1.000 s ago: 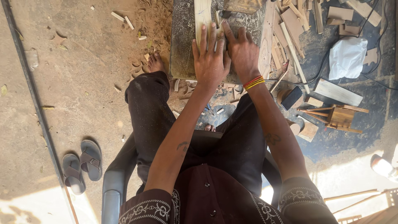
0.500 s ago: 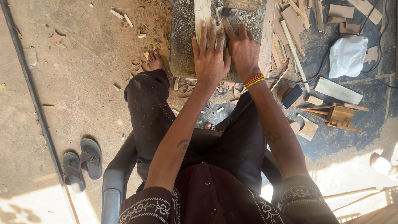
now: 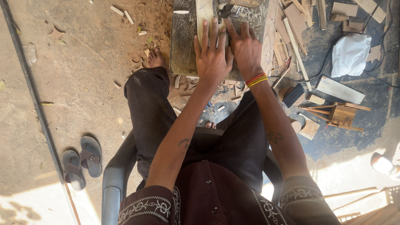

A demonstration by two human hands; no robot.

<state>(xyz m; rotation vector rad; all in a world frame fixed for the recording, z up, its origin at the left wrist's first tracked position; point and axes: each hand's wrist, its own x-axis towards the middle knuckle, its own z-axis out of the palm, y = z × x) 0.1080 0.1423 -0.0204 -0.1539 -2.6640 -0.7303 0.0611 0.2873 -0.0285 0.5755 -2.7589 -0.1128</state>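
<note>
Left hand (image 3: 212,56) flat, fingers spread, pressing pale wood strip (image 3: 204,12) onto grey work slab (image 3: 183,46), upper centre of frame. Right hand (image 3: 246,50) alongside, fingertips down near blade. Strip slightly farther forward than before; feed progressing.

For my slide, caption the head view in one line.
Seated person presses both hands, left hand and right hand, on a pale wooden strip over a grey slab.
</note>
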